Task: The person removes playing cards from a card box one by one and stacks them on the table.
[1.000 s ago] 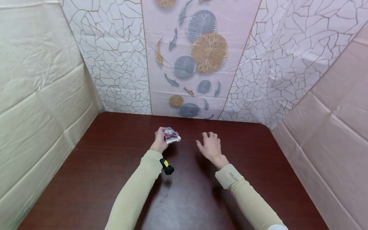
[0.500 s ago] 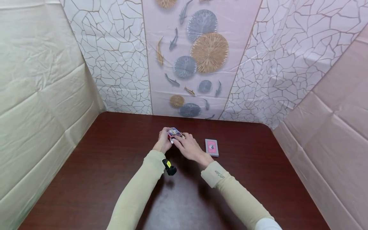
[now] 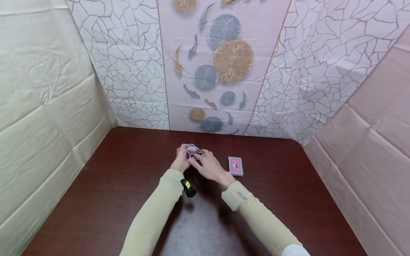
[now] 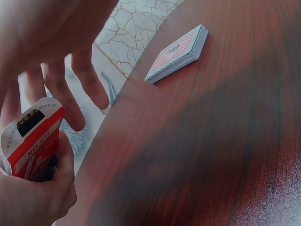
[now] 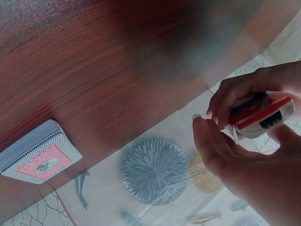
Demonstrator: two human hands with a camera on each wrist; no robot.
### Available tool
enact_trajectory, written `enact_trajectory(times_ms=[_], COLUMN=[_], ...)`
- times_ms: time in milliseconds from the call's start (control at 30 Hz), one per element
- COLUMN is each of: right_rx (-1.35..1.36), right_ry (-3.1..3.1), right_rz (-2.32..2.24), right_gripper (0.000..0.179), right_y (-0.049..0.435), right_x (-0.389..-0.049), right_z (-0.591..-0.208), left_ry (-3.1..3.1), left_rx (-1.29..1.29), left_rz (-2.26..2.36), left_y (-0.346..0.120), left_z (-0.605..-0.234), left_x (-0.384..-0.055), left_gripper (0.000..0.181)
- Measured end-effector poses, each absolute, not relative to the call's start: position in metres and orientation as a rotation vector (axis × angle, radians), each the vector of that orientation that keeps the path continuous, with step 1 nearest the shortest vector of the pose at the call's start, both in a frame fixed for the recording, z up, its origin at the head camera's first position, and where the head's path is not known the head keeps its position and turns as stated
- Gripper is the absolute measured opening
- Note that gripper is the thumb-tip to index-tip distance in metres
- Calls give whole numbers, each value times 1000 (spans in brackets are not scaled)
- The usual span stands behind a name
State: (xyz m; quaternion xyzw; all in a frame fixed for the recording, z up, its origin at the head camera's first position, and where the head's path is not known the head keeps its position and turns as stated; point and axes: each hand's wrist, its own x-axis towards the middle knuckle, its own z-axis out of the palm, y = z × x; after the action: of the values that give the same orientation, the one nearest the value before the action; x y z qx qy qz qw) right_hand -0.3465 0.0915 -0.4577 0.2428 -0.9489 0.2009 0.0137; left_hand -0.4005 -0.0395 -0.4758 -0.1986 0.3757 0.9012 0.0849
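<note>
My left hand [image 3: 181,158] grips a small red and blue card box [image 3: 193,149] above the table, thumb and fingers around its sides. In the left wrist view the white end flap [image 4: 34,117] of the box, with a black patch, stands up from its red edge. My right hand [image 3: 209,166] is at the box's near right end, fingers extended and spread around the flap; whether they touch it is hard to tell. A deck of playing cards [image 3: 235,166] with a pink and white back lies stacked on the table, right of my right hand.
The dark red-brown table [image 3: 128,192] has a patterned cloth wall [image 3: 134,89] behind it and pale cloth on both sides. A black device with a yellow label [image 3: 188,187] is strapped to my left wrist.
My right hand has moved left from over the deck to the box's flap end, uncovering the deck. The box has shifted slightly right in my left hand. Over the last half second little moves.
</note>
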Motion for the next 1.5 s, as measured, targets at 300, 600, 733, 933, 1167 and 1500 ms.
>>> enact_trajectory(times_ms=[300,600,733,933,1167,1500], right_rx=[667,647,668,706,774,525], right_ry=[-2862,-2860,-2921,-3035,-3045,-2971], right_rz=[691,675,641,575,598,576], right_gripper=[42,36,39,46,52,52], right_y=[94,95,96,104,126,167], right_x=[-338,-337,-333,-327,-330,-347], right_z=[-455,-454,-452,-448,-441,-452], left_ry=[1146,1098,1081,1051,1087,1020], left_rx=[-608,-615,-625,-660,-706,-701], left_rz=[2673,2739,2822,2866,2832,2770], left_y=[-40,-37,-42,-53,-54,-57], left_z=[-476,-478,-521,-600,-510,-473], left_x=[-396,-400,-425,-485,-415,-391], left_gripper=[27,38,66,77,66,62])
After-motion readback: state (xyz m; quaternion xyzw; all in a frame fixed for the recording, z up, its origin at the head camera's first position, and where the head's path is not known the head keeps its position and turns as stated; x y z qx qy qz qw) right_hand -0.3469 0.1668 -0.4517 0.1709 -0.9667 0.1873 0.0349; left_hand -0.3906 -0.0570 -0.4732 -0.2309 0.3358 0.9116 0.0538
